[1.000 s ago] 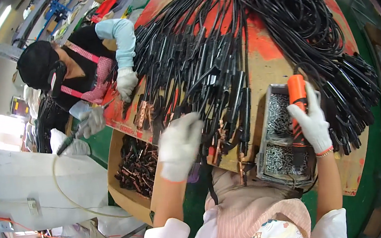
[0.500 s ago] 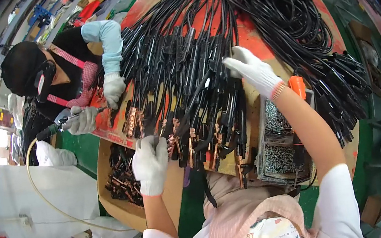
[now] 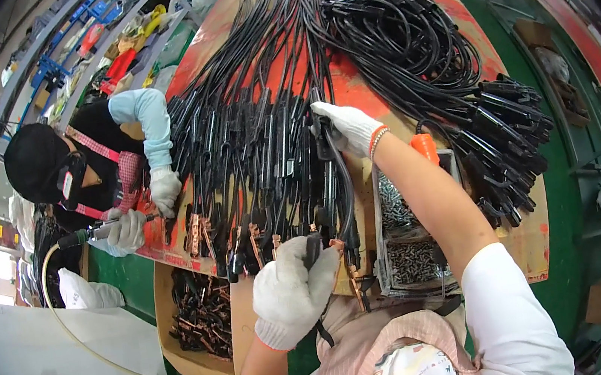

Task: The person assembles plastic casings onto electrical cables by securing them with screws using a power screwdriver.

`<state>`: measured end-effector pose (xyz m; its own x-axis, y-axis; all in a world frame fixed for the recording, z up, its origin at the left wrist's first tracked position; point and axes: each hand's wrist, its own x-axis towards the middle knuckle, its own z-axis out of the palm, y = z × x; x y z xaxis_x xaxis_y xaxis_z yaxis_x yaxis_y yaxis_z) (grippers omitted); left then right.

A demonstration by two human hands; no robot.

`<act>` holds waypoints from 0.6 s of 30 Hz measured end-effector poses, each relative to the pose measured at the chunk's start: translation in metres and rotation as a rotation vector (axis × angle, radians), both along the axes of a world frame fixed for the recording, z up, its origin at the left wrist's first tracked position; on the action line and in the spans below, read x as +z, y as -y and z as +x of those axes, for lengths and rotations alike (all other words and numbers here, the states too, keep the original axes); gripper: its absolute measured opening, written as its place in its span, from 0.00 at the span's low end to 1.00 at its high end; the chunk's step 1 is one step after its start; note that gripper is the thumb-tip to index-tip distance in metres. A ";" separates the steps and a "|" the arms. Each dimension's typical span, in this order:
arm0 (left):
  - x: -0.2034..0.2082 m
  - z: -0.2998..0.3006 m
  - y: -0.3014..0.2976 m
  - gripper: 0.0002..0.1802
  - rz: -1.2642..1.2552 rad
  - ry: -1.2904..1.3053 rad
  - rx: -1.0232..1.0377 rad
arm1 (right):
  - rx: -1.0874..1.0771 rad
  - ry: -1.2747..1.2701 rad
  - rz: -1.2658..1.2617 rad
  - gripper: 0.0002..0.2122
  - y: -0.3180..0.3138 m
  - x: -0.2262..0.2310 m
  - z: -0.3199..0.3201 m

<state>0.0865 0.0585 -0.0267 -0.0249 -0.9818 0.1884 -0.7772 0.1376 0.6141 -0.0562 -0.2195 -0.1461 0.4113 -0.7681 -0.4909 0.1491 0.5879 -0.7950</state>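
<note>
My right hand (image 3: pixel 348 129), in a white knit glove, is closed round the black handle of a welding electrode holder (image 3: pixel 323 146) at the near end of the cable bundle. In its matching glove, my left hand (image 3: pixel 290 289) is closed at the table's near edge on a black piece (image 3: pixel 313 248) whose end sticks up past the thumb. A copper end (image 3: pixel 336 246) shows beside those fingers. Whether that black piece joins the holder in my right hand I cannot tell. Several more black holders (image 3: pixel 266 154) lie side by side to the left, copper jaws toward me.
Right of the holders stands a clear bin of screws (image 3: pixel 411 262), with an orange-handled tool (image 3: pixel 424 148) at its far end. A cardboard box (image 3: pixel 241 313) of copper parts sits below the table edge. At left, a co-worker's gloved hand (image 3: pixel 124 232) holds a power driver (image 3: pixel 90 234). Coiled cables (image 3: pixel 410 36) lie far right.
My left hand has moved right and nearer to me and now grips the black piece. My right hand, open before, has closed on a holder. The whole view has shifted slightly.
</note>
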 end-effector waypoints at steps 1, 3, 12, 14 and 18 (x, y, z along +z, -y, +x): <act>-0.003 0.001 0.002 0.17 -0.101 -0.016 -0.008 | -0.067 0.098 0.001 0.14 -0.016 0.013 0.005; -0.008 0.002 0.004 0.21 -0.196 -0.032 -0.021 | -0.114 0.066 -0.085 0.11 -0.033 0.021 0.004; -0.021 -0.013 0.002 0.25 0.038 -0.211 0.027 | 0.098 0.057 -0.296 0.23 -0.165 0.067 -0.019; -0.022 -0.018 0.001 0.23 0.095 -0.367 0.012 | -0.041 0.318 -0.029 0.16 -0.145 0.072 -0.011; -0.033 -0.029 0.013 0.23 0.171 -0.395 0.049 | -0.161 0.717 0.137 0.10 -0.108 0.055 -0.010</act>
<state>0.0575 0.0459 -0.0594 0.0643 -0.9979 0.0086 -0.4813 -0.0235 0.8762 -0.0663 -0.1114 -0.0913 0.5541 -0.7970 -0.2403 0.6960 0.6019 -0.3916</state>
